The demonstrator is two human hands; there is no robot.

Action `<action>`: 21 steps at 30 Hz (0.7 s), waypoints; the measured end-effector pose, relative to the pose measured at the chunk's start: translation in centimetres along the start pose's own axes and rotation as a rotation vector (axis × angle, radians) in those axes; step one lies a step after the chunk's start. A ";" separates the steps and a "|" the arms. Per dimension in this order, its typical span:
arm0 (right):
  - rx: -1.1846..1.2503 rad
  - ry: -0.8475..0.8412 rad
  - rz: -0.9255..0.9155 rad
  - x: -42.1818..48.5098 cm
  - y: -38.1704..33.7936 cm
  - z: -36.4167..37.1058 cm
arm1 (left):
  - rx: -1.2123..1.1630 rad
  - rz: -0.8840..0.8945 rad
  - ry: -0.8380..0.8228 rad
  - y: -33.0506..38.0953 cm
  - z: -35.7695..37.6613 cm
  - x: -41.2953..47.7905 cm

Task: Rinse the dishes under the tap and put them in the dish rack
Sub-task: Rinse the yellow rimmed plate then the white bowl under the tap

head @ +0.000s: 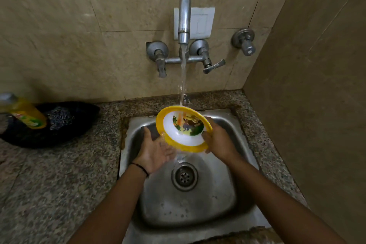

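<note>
A small white bowl (181, 134) with a yellow rim and a coloured picture inside is tilted over the steel sink (227, 194). Water from the metal tap (184, 18) falls onto its upper rim and runs off below. My right hand (216, 140) grips the bowl's right rim, thumb inside. My left hand (156, 147) lies palm up with straight fingers just under the bowl's lower left edge, in the running water. No dish rack is in view.
A yellow dish-soap bottle (25, 114) leans on a black bag (59, 125) on the granite counter (49, 184) at left. Two lever handles (213, 66) flank the tap, with a separate valve (245, 42) on the wall. A wall rises at right.
</note>
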State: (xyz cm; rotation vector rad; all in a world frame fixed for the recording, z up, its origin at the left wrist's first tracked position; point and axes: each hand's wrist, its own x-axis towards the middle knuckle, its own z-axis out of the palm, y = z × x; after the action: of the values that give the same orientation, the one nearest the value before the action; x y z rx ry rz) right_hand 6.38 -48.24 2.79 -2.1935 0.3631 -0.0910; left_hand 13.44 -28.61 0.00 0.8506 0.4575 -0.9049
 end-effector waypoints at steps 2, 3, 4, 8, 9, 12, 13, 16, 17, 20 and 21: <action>-0.122 0.032 -0.243 -0.1 0.8 -1.0 | -0.063 0.058 -0.013 1.3 0.8 0.0; -0.169 0.024 -0.356 -0.5 1.0 -1.5 | -0.057 0.095 -0.020 1.9 1.4 -0.1; -0.193 0.006 -0.434 -0.7 1.8 -1.6 | -0.027 0.111 -0.034 2.3 2.0 -0.3; -0.252 -0.134 -0.456 -0.4 3.6 -2.1 | 0.119 0.172 -0.122 3.1 3.5 -0.4; -0.290 -0.182 -0.455 -0.1 3.7 -2.3 | 0.149 0.187 -0.132 3.3 3.7 -0.2; -0.302 -0.153 -0.300 1.0 2.3 -4.0 | 0.186 0.210 -0.178 3.6 4.0 -0.3; -0.210 -0.055 -0.248 1.8 1.2 -4.7 | 0.189 0.233 -0.180 3.7 3.9 -0.1; 0.240 0.194 -0.078 5.0 -3.2 -6.1 | 0.204 0.305 -0.181 3.8 4.2 0.2; 0.351 0.223 -0.025 6.4 -4.8 -6.4 | 0.213 0.323 -0.177 3.8 4.3 0.4; 0.496 0.309 0.091 10.4 -8.5 -6.4 | 0.241 0.356 -0.144 3.7 4.8 0.5; 0.545 0.373 0.125 11.3 -9.5 -6.0 | 0.254 0.372 -0.133 3.7 4.9 0.4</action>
State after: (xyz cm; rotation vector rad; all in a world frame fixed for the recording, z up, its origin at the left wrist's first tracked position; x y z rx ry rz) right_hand 18.18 -50.86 13.22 -1.6051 0.6032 -0.4774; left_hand 16.76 -31.50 4.32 1.0577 0.0615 -0.6752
